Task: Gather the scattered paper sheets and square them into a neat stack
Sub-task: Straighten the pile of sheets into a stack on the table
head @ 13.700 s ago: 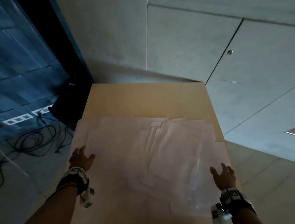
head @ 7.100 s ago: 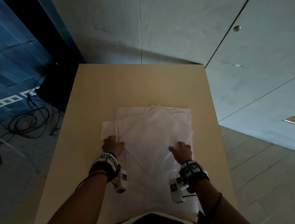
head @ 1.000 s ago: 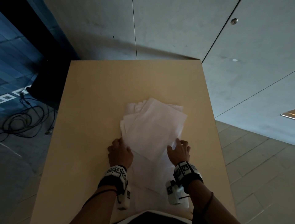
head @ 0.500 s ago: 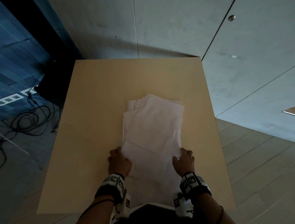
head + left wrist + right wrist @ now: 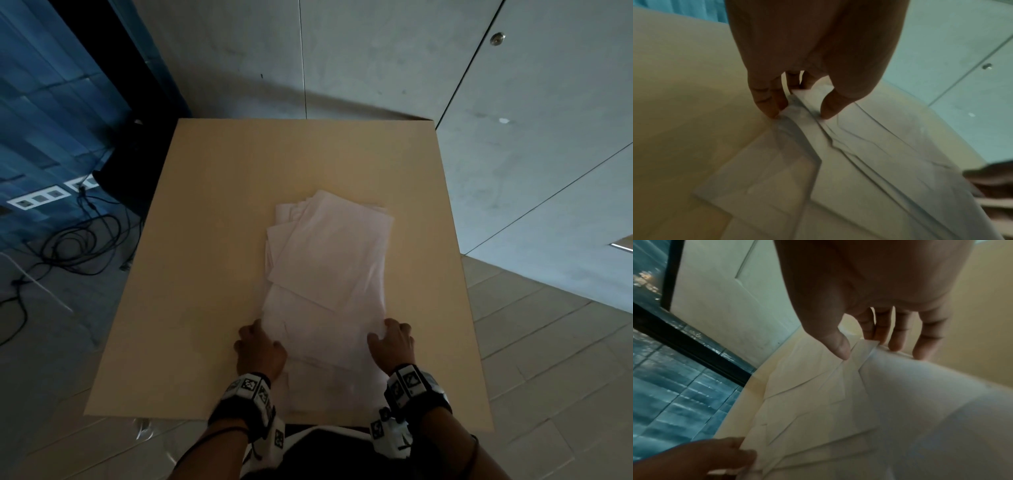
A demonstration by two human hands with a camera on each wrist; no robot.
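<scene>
We see the sheets (image 5: 329, 274) lying in a loose, skewed pile on the table (image 5: 212, 240), a little toward 5 o'clock from its middle, with the top sheet turned at an angle so its far corner points to 12 o'clock. Nothing here serves as a container; the table alone carries the pile.

Our left hand (image 5: 261, 353) sits at the pile's 7 o'clock corner and our right hand (image 5: 393, 344) at its 5 o'clock corner, the pile between them. In the left wrist view the left hand (image 5: 813, 56) pinches the sheets' (image 5: 838, 162) raised edge, fingers (image 5: 766, 100) outside and thumb on top. In the right wrist view the right hand (image 5: 879, 288) grips the sheets (image 5: 838, 394) the same way, thumb on top, fingers (image 5: 927, 337) curled at the edge.

The pile's near end is hidden behind our wrists and body at 6 o'clock. Both wrist views are blurred toward their lower right, and we cannot count the sheets. Cables (image 5: 68, 246) lie on the floor at 9 o'clock.
</scene>
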